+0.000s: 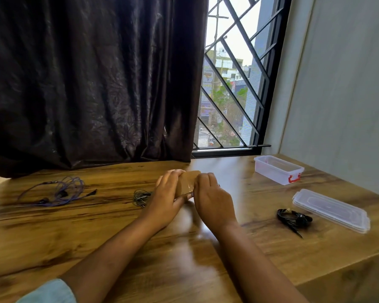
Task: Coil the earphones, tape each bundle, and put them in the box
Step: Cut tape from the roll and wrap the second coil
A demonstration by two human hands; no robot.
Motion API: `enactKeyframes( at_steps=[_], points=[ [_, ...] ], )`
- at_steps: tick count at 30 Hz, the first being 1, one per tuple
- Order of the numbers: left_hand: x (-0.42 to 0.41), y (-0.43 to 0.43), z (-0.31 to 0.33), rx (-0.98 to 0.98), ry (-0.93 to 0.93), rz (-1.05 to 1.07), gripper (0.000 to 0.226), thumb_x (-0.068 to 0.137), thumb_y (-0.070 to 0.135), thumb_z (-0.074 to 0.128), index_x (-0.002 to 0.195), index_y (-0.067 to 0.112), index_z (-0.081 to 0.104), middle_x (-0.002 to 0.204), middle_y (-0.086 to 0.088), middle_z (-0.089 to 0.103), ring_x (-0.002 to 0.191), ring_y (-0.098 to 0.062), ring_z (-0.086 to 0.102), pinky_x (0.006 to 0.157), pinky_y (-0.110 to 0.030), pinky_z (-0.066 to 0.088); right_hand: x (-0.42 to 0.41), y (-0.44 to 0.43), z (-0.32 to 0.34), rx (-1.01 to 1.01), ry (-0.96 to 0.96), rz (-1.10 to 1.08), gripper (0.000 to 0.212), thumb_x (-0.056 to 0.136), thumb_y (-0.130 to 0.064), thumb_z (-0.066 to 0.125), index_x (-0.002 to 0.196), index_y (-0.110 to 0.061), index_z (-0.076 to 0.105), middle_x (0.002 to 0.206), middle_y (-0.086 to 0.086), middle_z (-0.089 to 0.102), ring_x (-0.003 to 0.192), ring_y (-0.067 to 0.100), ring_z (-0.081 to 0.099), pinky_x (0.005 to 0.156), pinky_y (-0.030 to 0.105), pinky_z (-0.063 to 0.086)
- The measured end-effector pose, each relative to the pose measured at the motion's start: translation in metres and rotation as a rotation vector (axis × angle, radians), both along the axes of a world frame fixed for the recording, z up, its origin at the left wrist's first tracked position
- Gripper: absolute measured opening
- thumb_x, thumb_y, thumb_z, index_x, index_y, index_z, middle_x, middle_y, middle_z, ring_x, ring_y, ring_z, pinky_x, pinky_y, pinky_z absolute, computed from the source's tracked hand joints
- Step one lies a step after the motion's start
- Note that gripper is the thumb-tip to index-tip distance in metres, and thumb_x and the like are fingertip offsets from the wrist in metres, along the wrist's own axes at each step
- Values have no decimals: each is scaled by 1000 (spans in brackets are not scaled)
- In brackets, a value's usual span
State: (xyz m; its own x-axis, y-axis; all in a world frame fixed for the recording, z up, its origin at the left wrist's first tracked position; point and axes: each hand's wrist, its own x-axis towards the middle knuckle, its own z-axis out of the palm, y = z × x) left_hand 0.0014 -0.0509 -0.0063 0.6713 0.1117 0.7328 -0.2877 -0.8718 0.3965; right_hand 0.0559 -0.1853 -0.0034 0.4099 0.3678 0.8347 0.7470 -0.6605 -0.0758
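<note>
While both hands work at mid-table, the step in hand reads as drawing tape for the next bundle.

Item 1 — roll of brown tape (pixel 187 182): held up off the wooden table (pixel 96 237), between the two hands. Left hand (pixel 166 193) wraps its left side, fingers curled over the top, thumb under the near edge. Right hand (pixel 212 193) covers its right side, fingers closed down on it; whether a free tape end is pinched is unclear, the view being blurred there.

Item 2 — grey earphones (pixel 141 197): coiled, lying just left of the left hand, apart from the fingers, seemingly untaped.

Item 3 — purple earphones (pixel 57 191): loose and sprawled, far left, uncoiled.

Item 4 — black earphones (pixel 293 218): bundled, right side, near the lid (pixel 330 209).

Item 5 — clear box (pixel 278 169): open, far right by the window, nothing visible inside.

Next move, by judgement — peel a short strip, tear it clean, then bring it to the grey coil without letting the loops spring open.
</note>
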Motion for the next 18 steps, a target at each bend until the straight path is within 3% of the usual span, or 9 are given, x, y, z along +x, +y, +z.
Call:
enactKeyframes(
  at_steps=[3,5,7,9,12,14,16,18],
  points=[
    [1,-1,-2,-17,8,-6,56,77,24,74,124,15,46,123,2,47,113,-14,41,92,-22,32,-3,0,4,206,308,94,13,97,-18,41,96,-9,51,96,9,55,72,30,56,58,32,37],
    [1,-2,-3,-20,11,-14,55,75,25,75,121,17,46,119,5,46,110,-12,41,89,-24,34,5,-1,1,349,449,139,9,97,-16,42,92,-13,48,94,6,55,76,24,51,65,31,37],
    [0,-3,-4,-27,21,-19,54,74,25,76,118,18,44,116,8,44,106,-11,41,85,-25,36,10,0,0,496,592,186,10,94,-20,41,86,-21,45,87,5,56,76,27,56,68,37,47],
    [-2,-5,-5,-43,42,-11,54,74,24,76,115,18,42,111,11,41,103,-10,39,80,-22,35,13,2,1,626,758,225,12,94,-23,40,84,-26,46,83,8,59,75,31,60,67,39,52],
    [-4,-6,-4,-87,93,4,58,73,27,77,115,21,37,105,15,36,101,-9,37,73,-14,31,16,-2,3,794,1007,289,14,100,-15,38,94,-15,50,83,8,58,60,19,54,47,23,42],
    [-5,-7,-3,-108,153,-2,63,74,30,76,120,23,35,107,15,34,103,-8,34,75,-20,32,17,-6,6,891,1131,368,17,101,-13,35,95,-11,50,84,7,58,55,12,48,39,19,35],
    [-4,-7,-3,-112,197,-12,63,74,40,74,124,27,38,111,16,35,106,-8,34,79,-25,32,18,-10,6,954,1212,434,24,102,-12,32,88,-9,52,77,7,56,52,10,45,39,20,34],
    [-4,-9,-3,-116,205,-7,55,72,64,62,112,30,48,103,16,42,99,-8,38,75,-23,34,19,-14,7,1037,1268,467,32,101,-9,29,80,-8,53,67,7,49,48,10,42,39,20,33]
  ],
)
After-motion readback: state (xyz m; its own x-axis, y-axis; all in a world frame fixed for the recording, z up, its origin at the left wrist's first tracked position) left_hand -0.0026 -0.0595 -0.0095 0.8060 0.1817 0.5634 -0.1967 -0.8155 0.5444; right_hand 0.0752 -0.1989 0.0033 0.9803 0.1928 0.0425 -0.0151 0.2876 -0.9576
